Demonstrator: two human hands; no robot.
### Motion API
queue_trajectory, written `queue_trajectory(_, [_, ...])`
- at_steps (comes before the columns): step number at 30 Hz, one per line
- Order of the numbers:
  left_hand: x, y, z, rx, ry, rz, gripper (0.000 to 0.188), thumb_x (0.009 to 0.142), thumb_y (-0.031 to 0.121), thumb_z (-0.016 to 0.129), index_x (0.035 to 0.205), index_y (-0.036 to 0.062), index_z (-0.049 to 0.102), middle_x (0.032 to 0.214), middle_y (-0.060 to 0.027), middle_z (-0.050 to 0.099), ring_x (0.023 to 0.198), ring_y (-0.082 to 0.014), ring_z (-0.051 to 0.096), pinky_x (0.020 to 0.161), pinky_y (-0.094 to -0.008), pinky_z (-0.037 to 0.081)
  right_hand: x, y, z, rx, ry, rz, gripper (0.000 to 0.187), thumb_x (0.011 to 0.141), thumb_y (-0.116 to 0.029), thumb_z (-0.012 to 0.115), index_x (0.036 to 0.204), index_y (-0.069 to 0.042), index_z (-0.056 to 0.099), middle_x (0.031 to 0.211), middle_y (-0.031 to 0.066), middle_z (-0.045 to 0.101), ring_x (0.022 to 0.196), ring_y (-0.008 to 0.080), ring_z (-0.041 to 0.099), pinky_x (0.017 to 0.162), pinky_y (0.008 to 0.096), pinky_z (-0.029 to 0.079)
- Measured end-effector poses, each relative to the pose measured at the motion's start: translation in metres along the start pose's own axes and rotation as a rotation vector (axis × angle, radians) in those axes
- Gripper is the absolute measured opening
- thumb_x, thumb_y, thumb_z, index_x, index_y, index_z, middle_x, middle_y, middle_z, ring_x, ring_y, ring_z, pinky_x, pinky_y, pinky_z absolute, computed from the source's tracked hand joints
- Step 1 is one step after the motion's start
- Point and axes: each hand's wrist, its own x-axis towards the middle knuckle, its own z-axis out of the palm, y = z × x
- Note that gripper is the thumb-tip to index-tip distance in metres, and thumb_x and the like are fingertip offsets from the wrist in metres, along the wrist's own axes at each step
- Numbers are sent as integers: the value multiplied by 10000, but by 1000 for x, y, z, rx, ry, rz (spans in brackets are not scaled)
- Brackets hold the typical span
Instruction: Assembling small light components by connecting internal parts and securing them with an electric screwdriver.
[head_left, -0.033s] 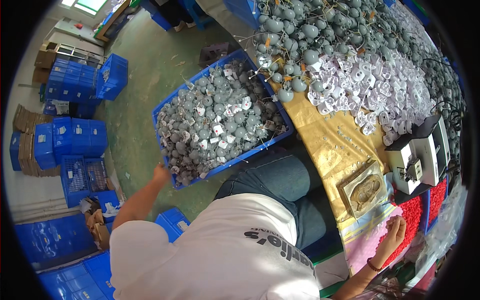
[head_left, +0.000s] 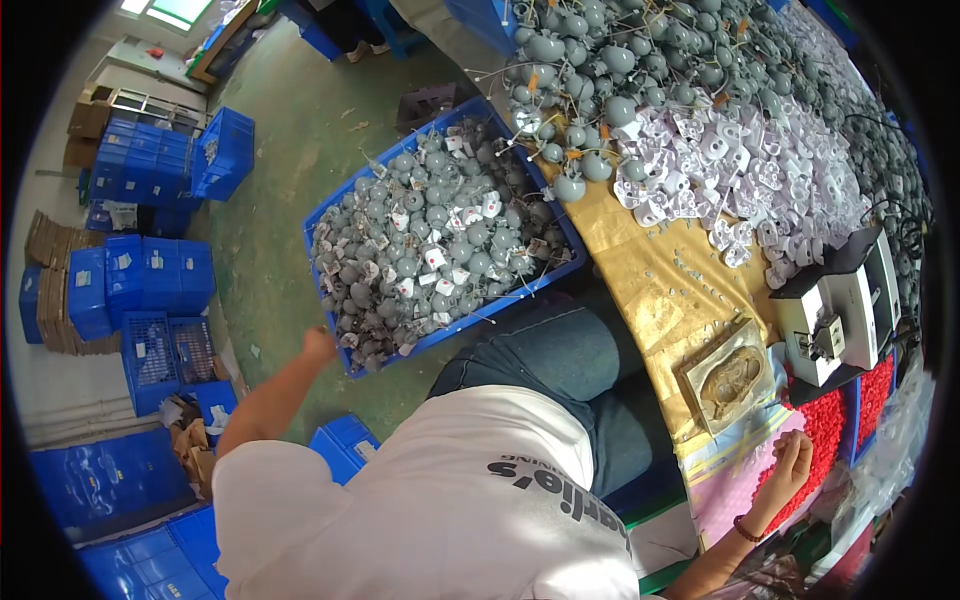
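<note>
My left hand is beside the near left corner of a large blue crate. Its fingers are too indistinct to read. Grey round ball-like parts with thin wires and white tags fill that crate. My right hand hovers over a pink sheet at the table's near right, fingers bent together; whatever they may hold is too small to name. A square mould-like block with a rounded hollow lies just beyond this hand, close to a white and black device.
Piles of grey round parts and clear plastic pieces cover the table's far side. Its gold cloth carries scattered tiny bits. Small red pieces lie right of the pink sheet. Blue crates are stacked along the left wall.
</note>
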Motion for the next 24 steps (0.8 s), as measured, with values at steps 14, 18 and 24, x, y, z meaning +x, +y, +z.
queue_trajectory(14, [-186,148,20,927,-524,1368,412,784,162,773,1119,91,543,1111,-138,533,1024,-354,617,781,-481,541,12,11,-1,-1037,20,-390,329,989,-124,618,1297,-10,599,1300,193,602,1181,387,567,1001,464,460])
queue_trajectory(18, [-167,68,24,980,-476,1018,404,830,172,741,1155,103,512,1143,-169,506,1029,-397,614,751,-498,548,13,10,-4,-989,7,-396,294,987,-97,617,1268,-9,622,1253,177,637,1158,361,585,989,448,471])
queue_trajectory(24, [-128,50,54,506,-360,955,261,866,81,692,1051,59,508,1078,-222,506,968,-465,576,773,-525,501,14,9,-3,-964,13,-399,253,987,-80,614,1225,1,640,1237,172,644,1145,352,588,972,434,477])
